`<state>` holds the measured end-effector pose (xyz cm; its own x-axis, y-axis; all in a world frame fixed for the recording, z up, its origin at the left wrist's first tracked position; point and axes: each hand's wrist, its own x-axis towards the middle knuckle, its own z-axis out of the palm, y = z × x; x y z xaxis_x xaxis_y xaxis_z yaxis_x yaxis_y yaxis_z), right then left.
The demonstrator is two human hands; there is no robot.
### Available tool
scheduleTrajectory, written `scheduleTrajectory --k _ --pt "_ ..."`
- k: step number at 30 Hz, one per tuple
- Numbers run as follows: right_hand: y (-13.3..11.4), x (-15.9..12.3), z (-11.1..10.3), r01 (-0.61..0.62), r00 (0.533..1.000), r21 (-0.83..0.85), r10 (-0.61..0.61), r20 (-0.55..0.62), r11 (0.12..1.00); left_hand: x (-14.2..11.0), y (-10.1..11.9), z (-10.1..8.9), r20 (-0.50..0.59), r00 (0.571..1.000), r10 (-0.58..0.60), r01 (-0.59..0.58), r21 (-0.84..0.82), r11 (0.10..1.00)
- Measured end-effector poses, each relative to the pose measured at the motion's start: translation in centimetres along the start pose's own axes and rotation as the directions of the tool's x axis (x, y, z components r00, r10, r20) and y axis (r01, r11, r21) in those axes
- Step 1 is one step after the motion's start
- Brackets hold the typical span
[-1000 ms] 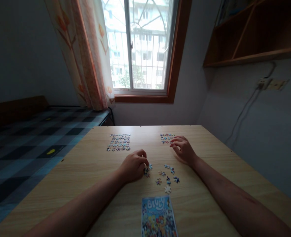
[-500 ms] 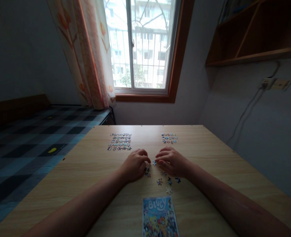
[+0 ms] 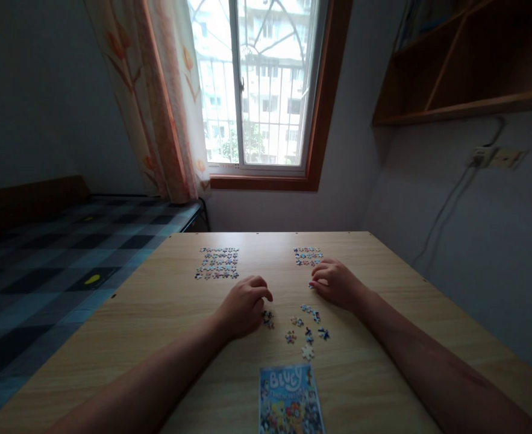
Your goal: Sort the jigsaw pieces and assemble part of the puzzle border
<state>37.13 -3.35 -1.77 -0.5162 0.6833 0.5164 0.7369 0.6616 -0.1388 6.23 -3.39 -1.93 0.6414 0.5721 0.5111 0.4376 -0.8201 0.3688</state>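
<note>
Checkered bedding (image 3: 67, 265) fills the left side of the frame. Just left of centre, puzzle rows (image 3: 217, 263) lie on the wooden table (image 3: 157, 325). Below and right of them, the left hand (image 3: 247, 305) rests with curled fingers beside a small piece cluster (image 3: 268, 319); whether it grips anything, I cannot tell. At bottom centre lies a Bluey picture card (image 3: 290, 398), with loose pieces (image 3: 308, 352) scattered above it. Right of centre, the right hand (image 3: 335, 283) pinches a puzzle piece (image 3: 311, 285) at its fingertips, just below a smaller puzzle block (image 3: 308, 256).
</note>
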Motion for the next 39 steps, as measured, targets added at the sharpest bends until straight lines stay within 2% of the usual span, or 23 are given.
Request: scheduleTrajectory --k 4,9,12,16,21,26,32,36,39 --pt "1.4 -0.5 -1.0 -0.066 0.997 -0.052 0.068 0.034 0.996 -0.1 0.0 0.0 0.005 1.0 -0.007 0.007 -0.001 1.0" --pt "3.6 -1.3 -1.6 -0.24 0.963 -0.135 0.253 0.09 0.961 -0.1 0.0 -0.1 0.014 1.0 -0.011 0.011 -0.017 1.0" --pt "4.3 -1.7 -1.5 -0.307 0.946 -0.171 0.32 0.056 0.936 -0.2 0.0 -0.1 0.015 1.0 -0.009 0.01 -0.022 1.0" --pt "3.8 -1.8 -1.5 -0.318 0.947 -0.165 0.321 -0.008 0.934 -0.2 0.2 -0.1 0.005 1.0 -0.02 0.02 -0.015 1.0" --pt "3.8 -1.7 -1.5 -0.281 0.948 -0.181 0.302 0.098 0.942 -0.1 0.4 -0.2 0.019 1.0 -0.018 0.019 -0.018 1.0" --pt "4.9 -1.8 -1.0 -0.336 0.92 -0.261 0.374 0.112 0.905 0.0 0.3 -0.3 0.031 0.999 -0.017 0.017 -0.007 1.0" --pt "5.1 -2.0 -0.6 -0.433 0.881 -0.363 0.472 0.023 0.825 0.0 0.2 -0.2 0.037 0.999 -0.009 0.009 0.006 1.0" --pt "5.2 -2.1 -0.5 -0.459 0.88 -0.326 0.474 -0.037 0.827 0.0 0.2 -0.2 0.04 0.999 -0.015 0.014 0.015 1.0" --pt "5.2 -2.2 -0.4 -0.443 0.887 -0.307 0.461 -0.016 0.842 0.0 0.3 -0.2 0.037 0.999 -0.012 0.012 0.012 1.0"
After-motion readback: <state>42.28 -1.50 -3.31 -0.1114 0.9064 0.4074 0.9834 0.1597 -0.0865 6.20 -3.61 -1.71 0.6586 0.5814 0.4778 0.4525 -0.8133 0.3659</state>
